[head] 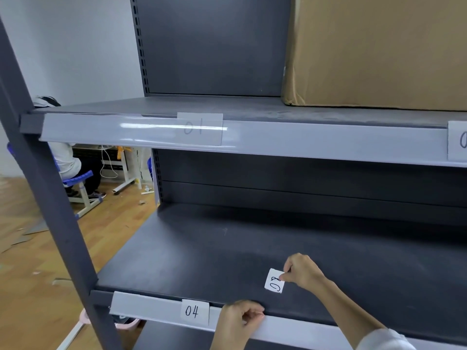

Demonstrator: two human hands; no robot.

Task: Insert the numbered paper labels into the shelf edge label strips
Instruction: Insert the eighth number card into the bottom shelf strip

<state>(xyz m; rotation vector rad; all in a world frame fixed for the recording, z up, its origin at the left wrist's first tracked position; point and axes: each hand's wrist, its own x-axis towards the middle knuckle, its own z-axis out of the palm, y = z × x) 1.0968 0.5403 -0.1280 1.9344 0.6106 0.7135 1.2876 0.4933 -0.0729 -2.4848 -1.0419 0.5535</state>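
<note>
My right hand (304,271) pinches a small white paper label (274,280) with a handwritten number, held just above the lower shelf board (202,253). My left hand (241,318) grips the top edge of the lower label strip (151,305), right of the label marked 04 (194,311) that sits in that strip. The upper label strip (303,142) holds a label marked 01 (199,128), and another label (458,141) is cut off at the right edge.
A large cardboard box (379,51) stands on the upper shelf at the right. A dark slanted upright (50,198) of the rack crosses the left side. Behind it a person sits on a blue chair (78,180) on a wooden floor (30,286) with scraps.
</note>
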